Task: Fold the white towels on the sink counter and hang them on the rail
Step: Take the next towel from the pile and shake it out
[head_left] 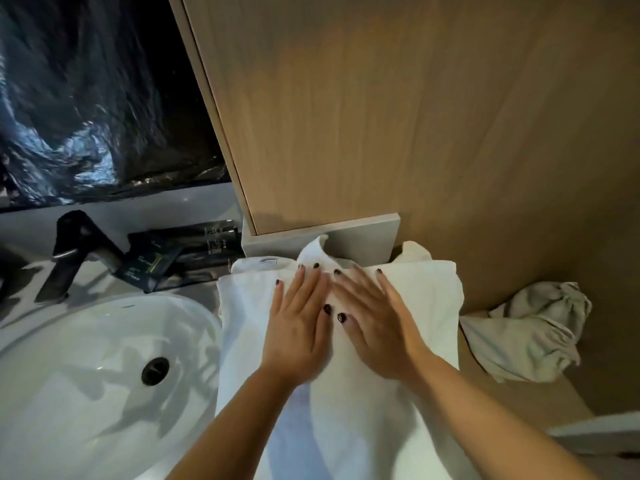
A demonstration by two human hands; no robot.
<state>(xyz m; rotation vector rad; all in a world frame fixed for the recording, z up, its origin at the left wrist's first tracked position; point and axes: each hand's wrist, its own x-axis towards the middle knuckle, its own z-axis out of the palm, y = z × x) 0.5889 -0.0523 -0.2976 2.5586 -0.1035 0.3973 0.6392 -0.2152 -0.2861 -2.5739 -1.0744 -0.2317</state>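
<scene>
Bathroom sink counter (194, 284), seen from above; wood-panelled wall (415, 116) at far and right. White basin (86, 358) at left, dark drain at its middle, black tap (74, 247) at its far edge. Dark sachets (156, 268) are propped behind the tap. Glossy black sheeting (86, 98) is seen at far left.

One white towel (408, 296) is spread on the counter just right of the basin, running from the far ledge toward the near edge; a corner is curled up at its far end. Layers are visible, so it is judged partly folded. A second, crumpled towel (530, 337) lies to the right, apart from the first, untouched.

Both hands are laid flat on the spread towel, side by side and touching at the thumbs. Left hand (298, 320): fingers straight, close together, palm down. Right hand (377, 323): fingers straight, slightly spread, palm down. Nothing is pinched or gripped by either.

Step in hand, as judged: the fold is being smoothed and pressed flat. Folding is under way on the first towel; the second is not yet begun. No rail is seen in view.

Next move, as judged: an edge or end would need to be pinched and brought over for a further fold, edges kept aligned, the curled far corner tucked in. The near part overhangs toward the viewer and may slip if released.
</scene>
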